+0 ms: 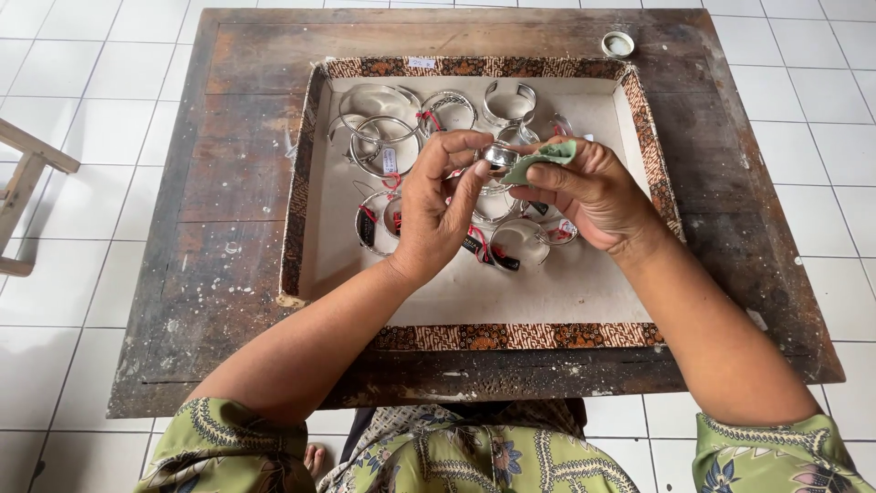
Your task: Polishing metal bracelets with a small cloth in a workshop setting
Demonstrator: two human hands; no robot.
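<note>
Head view. The left hand (438, 205) pinches a small silver ring-like piece (500, 155) between thumb and fingertips, just above centre of the frame. The right hand (589, 196) is closed on a folded green cloth (546, 157), whose tip touches the piece's right side. Both are held over a shallow tray (301, 183) with a patterned brown border, which rests on a dark, worn wooden surface (228, 274).

The step in hand appears to be rubbing the silver piece with the cloth. The next move likely calls for a firm pinch by the left hand while the piece is turned to bring an unrubbed face to the cloth.

The piece is too small to fix its long axis; its rounded bright face seems to point up toward the camera. The cloth runs from lower left to upper right.

In the tray lie silver bangles (383, 137), several with red-tied tags. A small round lid (618, 44) sits at the upper right of the surface.
</note>
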